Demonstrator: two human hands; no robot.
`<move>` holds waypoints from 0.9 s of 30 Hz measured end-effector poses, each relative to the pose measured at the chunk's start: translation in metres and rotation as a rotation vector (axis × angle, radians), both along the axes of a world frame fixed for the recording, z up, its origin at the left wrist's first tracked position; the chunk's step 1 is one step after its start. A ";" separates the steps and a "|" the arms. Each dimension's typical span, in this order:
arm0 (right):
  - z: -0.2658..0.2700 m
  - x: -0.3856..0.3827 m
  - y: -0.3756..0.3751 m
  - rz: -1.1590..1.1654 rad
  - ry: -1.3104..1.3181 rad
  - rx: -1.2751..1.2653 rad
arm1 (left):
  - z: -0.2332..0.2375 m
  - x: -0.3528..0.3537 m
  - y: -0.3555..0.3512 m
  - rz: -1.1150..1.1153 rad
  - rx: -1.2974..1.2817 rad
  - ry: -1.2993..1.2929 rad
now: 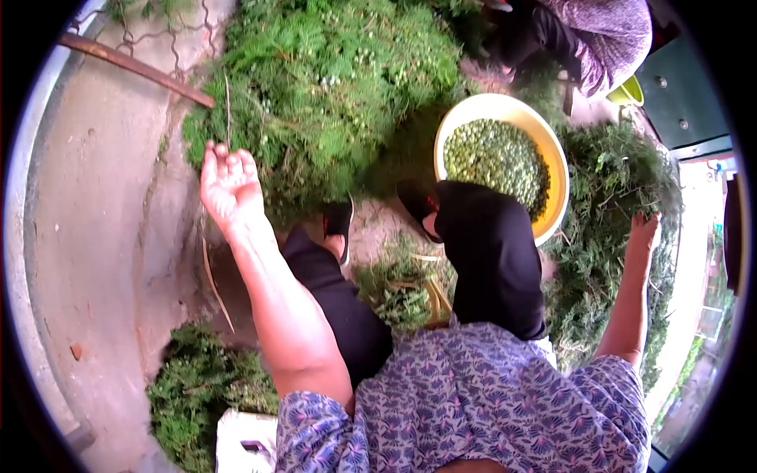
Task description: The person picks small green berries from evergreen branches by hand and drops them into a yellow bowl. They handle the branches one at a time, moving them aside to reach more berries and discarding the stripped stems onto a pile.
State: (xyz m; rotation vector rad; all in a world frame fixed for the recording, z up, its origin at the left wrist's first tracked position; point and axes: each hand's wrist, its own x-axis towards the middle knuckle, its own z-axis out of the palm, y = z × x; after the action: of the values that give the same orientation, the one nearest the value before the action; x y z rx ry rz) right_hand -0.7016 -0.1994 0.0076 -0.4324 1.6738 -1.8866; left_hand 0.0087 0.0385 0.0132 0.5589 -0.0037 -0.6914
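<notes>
At the left, my left hand (231,185) is turned palm up with its fingers curled in. A thin twig (228,110) rises from its fingertips beside the large green heap of cut sprigs (331,87). Far to the right, my right hand (645,230) is raised over a second heap of sprigs (603,181); its fingers look bent together, and what they hold is too small to make out. A yellow basin (558,169) with many small green berries (493,158) stands by my right knee, apart from both hands.
Another person (603,35) sits at the upper right near a small green-yellow container (628,92) and a dark cabinet (682,98). A wooden bar (134,67) lies at the upper left. More sprigs (197,378) and a white box (244,441) are at the lower left.
</notes>
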 end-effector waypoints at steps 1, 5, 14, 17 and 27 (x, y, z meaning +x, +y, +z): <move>-0.022 -0.052 -0.009 0.057 0.075 0.085 | 0.001 0.001 0.003 -0.035 0.008 -0.015; 0.046 0.183 0.064 0.462 0.105 -0.050 | 0.024 -0.013 0.015 -0.225 0.028 -0.120; 0.024 0.382 0.117 1.177 0.220 -0.219 | -0.077 -0.026 0.119 -0.710 1.038 -1.117; 0.028 0.390 0.124 1.209 0.136 -0.149 | -0.082 -0.038 0.129 -0.544 0.882 -1.761; 0.022 0.390 0.122 1.235 0.025 -0.159 | -0.050 -0.033 0.196 -0.485 1.042 -0.684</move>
State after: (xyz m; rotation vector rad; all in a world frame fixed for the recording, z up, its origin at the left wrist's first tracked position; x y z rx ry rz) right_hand -0.3118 -0.0777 0.0300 -1.2025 0.8413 -1.0394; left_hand -0.0241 0.2349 -0.0366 1.8216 -0.4510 -0.9193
